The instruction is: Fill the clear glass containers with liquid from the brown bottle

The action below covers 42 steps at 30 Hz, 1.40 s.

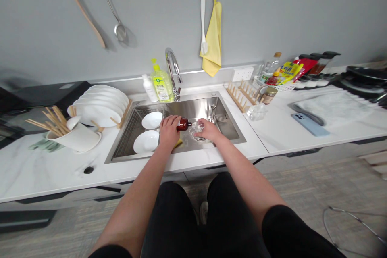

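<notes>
Over the sink (pixel 193 105), my left hand (pixel 169 131) is wrapped round a dark amber bottle (pixel 183 124). The bottle lies tipped on its side, its narrow neck pointing right. Close to that neck, my right hand (pixel 210 130) grips a small clear glass (pixel 197 126), partly covered by the fingers. Whether liquid passes between them is too small to tell. Two white bowls (pixel 146 142) sit left of my left hand, by a wire rack (pixel 123 137) in the sink. A bit of yellow cloth (pixel 177 143) shows beneath my left wrist.
Behind the sink stand a curved faucet (pixel 173 68), a yellow-green soap bottle (pixel 162 84) and a white bottle (pixel 150 88). White plates (pixel 99 102) and a utensil holder (pixel 79 139) are at left. Right are a wooden rack (pixel 238 96), a jar (pixel 269 95) and a blue phone (pixel 310 125).
</notes>
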Each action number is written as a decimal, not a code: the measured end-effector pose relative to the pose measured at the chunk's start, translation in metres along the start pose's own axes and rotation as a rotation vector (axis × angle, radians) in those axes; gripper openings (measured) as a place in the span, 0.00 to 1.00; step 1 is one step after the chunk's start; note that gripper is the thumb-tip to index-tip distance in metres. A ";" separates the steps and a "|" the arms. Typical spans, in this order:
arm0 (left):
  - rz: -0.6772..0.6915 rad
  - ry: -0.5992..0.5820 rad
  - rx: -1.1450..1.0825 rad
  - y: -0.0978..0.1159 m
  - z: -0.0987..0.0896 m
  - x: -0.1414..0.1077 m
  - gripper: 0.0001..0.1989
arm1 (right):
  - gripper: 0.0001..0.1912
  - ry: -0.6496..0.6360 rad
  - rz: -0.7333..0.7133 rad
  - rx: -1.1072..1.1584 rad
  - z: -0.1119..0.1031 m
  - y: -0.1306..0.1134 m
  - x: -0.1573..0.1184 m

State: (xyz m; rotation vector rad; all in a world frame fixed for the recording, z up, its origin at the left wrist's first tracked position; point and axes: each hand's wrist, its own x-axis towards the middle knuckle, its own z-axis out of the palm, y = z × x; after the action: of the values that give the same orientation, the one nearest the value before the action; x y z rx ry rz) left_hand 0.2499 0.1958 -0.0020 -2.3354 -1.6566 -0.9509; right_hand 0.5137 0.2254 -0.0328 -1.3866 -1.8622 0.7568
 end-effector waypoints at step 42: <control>0.042 -0.006 0.111 0.003 -0.003 -0.003 0.33 | 0.38 -0.033 0.017 -0.051 0.000 -0.002 -0.001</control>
State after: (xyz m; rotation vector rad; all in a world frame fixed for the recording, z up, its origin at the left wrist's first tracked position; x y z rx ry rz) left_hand 0.2512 0.1910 -0.0005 -2.2933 -1.6116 -0.8229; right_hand 0.5127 0.2243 -0.0311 -1.4311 -1.9101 0.7497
